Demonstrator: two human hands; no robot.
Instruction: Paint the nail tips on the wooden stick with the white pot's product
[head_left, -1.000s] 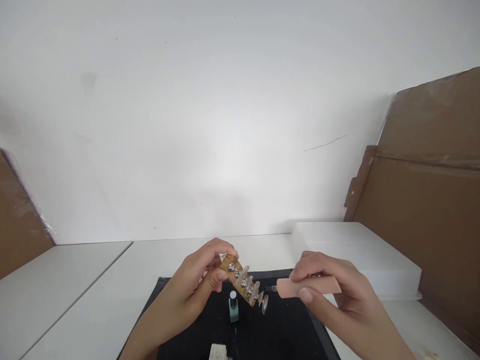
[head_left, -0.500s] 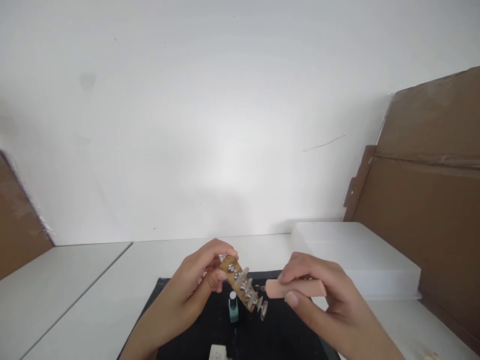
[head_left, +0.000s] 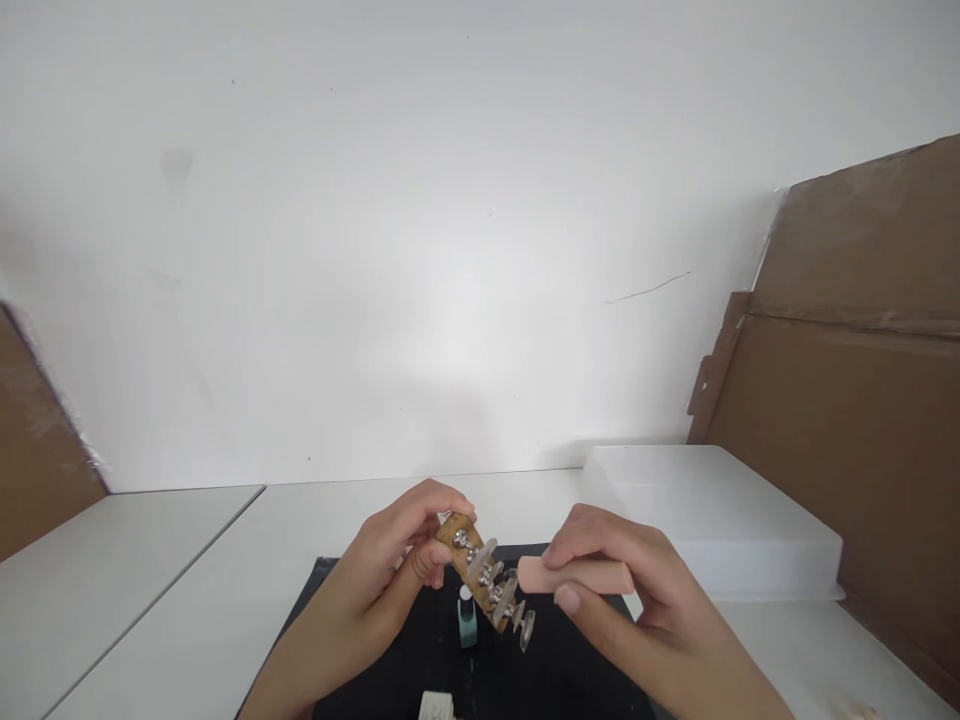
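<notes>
My left hand (head_left: 394, 560) pinches the upper end of a tilted brown nail-tip stand (head_left: 453, 526) between thumb and fingers. Several clear false nails (head_left: 504, 600) stick out from its silver ball-shaped mounts. In my right hand (head_left: 637, 585), thumb and fingers close round a short pink cylindrical tool (head_left: 592, 575), lying nearly level. Its left end is right by the false nails; whether it touches them I cannot tell. Below the stand a teal nail polish bottle (head_left: 467, 625) with a white cap stands upright.
A black mat (head_left: 559, 670) lies under both hands on the white table (head_left: 187, 590). Near the bottom edge is a small whitish block (head_left: 435, 706), partly cut off. At the right stands a translucent white plastic box (head_left: 720, 500); brown cardboard (head_left: 847, 420) rises beyond it.
My right hand has moved slightly left with the pink tool, bringing its end up to the false nails. The small tip seen at its left end is now hidden. My left hand barely moved.
</notes>
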